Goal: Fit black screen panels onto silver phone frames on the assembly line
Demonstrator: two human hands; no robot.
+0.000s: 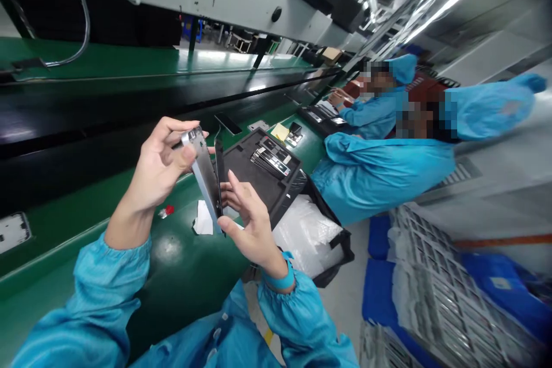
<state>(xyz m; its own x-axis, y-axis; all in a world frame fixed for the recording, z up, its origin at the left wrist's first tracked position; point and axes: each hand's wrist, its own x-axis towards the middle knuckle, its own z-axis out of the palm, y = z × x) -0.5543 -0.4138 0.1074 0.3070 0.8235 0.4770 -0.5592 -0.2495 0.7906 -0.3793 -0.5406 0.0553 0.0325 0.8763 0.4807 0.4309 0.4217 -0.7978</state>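
My left hand (161, 164) grips the upper end of a silver-edged phone housing (202, 164), which I hold tilted above the green bench. A thin dark phone panel (219, 169) stands at a narrow angle to the housing, apart at the top and close to it at the bottom. My right hand (250, 221) holds this panel near its lower end, thumb on the near edge and fingers behind. Whether the two parts touch at the bottom, I cannot tell. Below them on the bench lies a white piece of paper (203, 219).
A black foam tray (241, 164) holds several flat strip-like parts (271, 162). Behind it lie a dark phone (228, 123) and a yellow paper (281, 132). A bag of clear plastic (308, 236) hangs at the bench edge. Two co-workers in blue (383, 178) sit at right, near stacked trays (431, 276).
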